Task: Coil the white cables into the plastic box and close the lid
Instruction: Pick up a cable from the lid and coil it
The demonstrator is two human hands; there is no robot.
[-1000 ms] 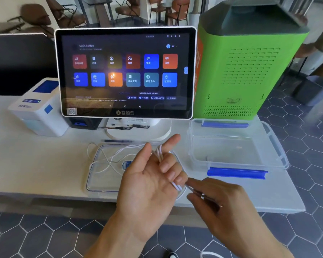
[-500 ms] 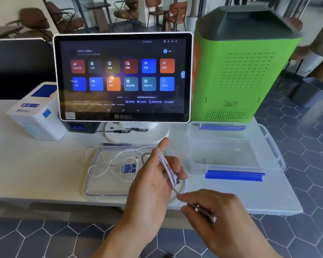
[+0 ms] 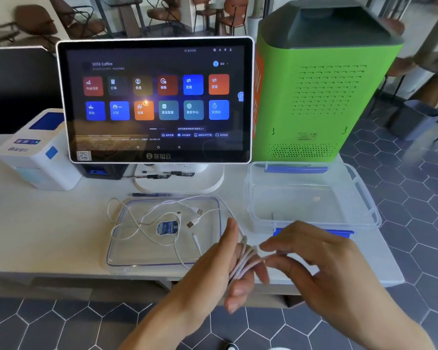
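Several turns of a white cable (image 3: 245, 261) are wound around the fingers of my left hand (image 3: 220, 269), held above the table's front edge. My right hand (image 3: 314, 263) pinches the same cable right beside those fingers. More loose white cable (image 3: 147, 223) with USB plugs lies on the clear lid (image 3: 127, 256), which rests flat on the table to the left. The clear plastic box (image 3: 364, 210) with blue clips stands open and empty to the right, just behind my right hand.
A touchscreen terminal (image 3: 154, 99) on a white stand rises behind the lid. A white printer (image 3: 33, 152) sits at the left and a tall green machine (image 3: 321, 84) behind the box. A pen (image 3: 149, 194) lies by the stand. The table edge drops to a tiled floor.
My right hand has risen from below the table edge to beside my left fingers, laying more cable around them. My left hand turned from palm-up to edge-on.
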